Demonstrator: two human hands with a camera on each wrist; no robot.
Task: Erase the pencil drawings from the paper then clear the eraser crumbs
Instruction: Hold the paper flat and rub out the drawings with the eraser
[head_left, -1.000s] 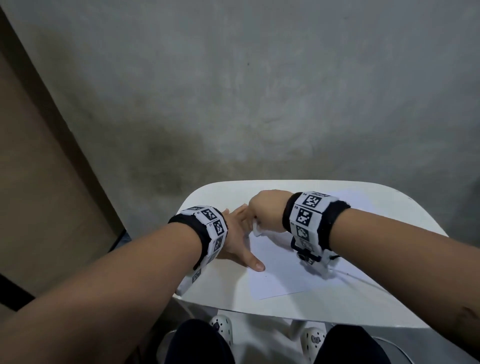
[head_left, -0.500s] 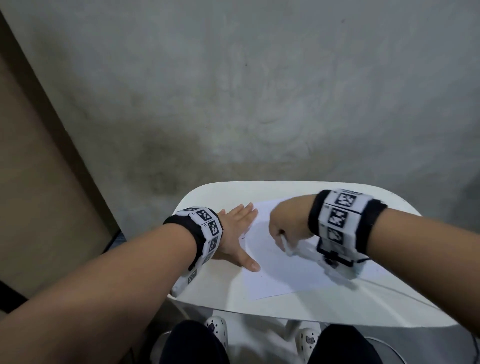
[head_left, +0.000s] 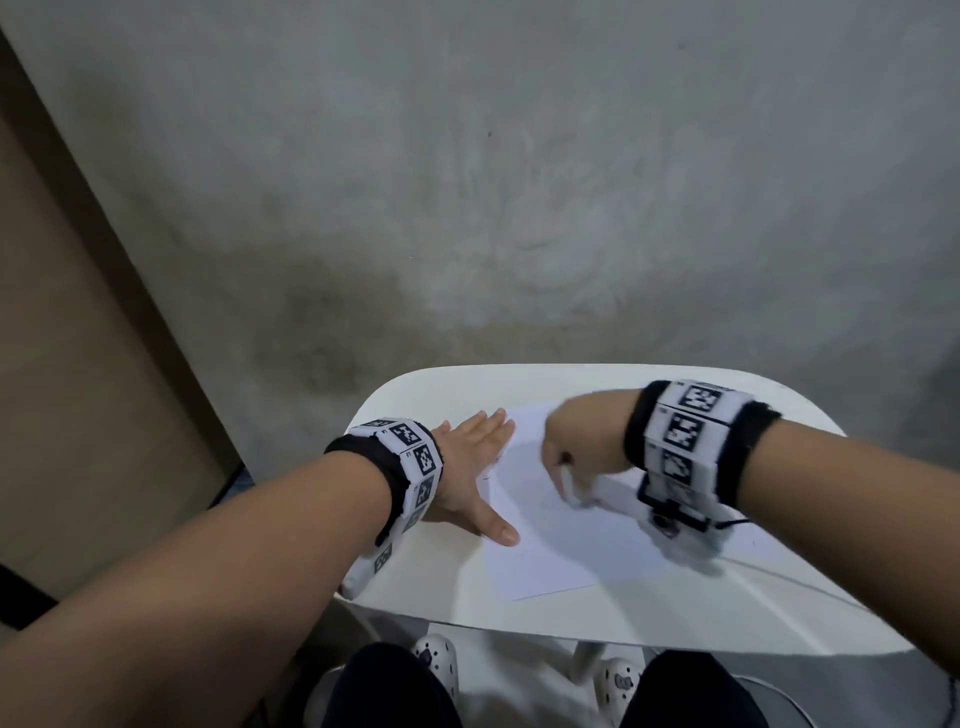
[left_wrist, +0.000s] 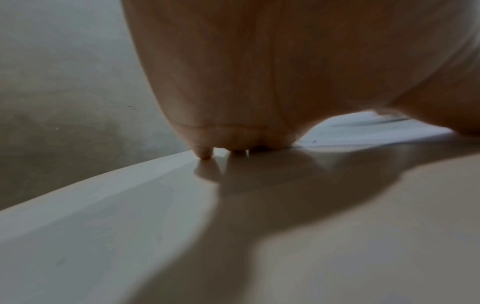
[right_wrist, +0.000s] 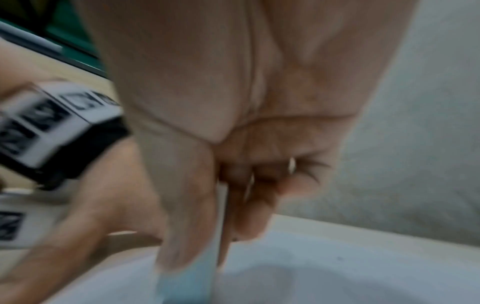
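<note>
A white sheet of paper (head_left: 566, 540) lies on a small white table (head_left: 441, 389). My left hand (head_left: 475, 467) rests flat on the paper's left edge, fingers straight, thumb spread toward me. Faint pencil marks (head_left: 491, 470) show beside its fingers. My right hand (head_left: 571, 452) is curled round a pale eraser (head_left: 574, 491), whose end touches the paper near its middle. In the right wrist view the eraser (right_wrist: 207, 265) is pale blue at its end and pinched between thumb and fingers, blurred. The left wrist view shows my left palm (left_wrist: 259, 82) on the table, paper (left_wrist: 363, 131) beyond it.
A grey concrete floor (head_left: 519, 182) surrounds the table. A brown panel (head_left: 78, 389) stands to the left. My knees and white shoes (head_left: 436, 660) show below the table's near edge. A thin cable (head_left: 789, 577) runs across the table's right side.
My right hand with the eraser has swept from the paper's upper left, beside my left fingers, rightward and toward me to the paper's middle. The left hand stays pressed in place.
</note>
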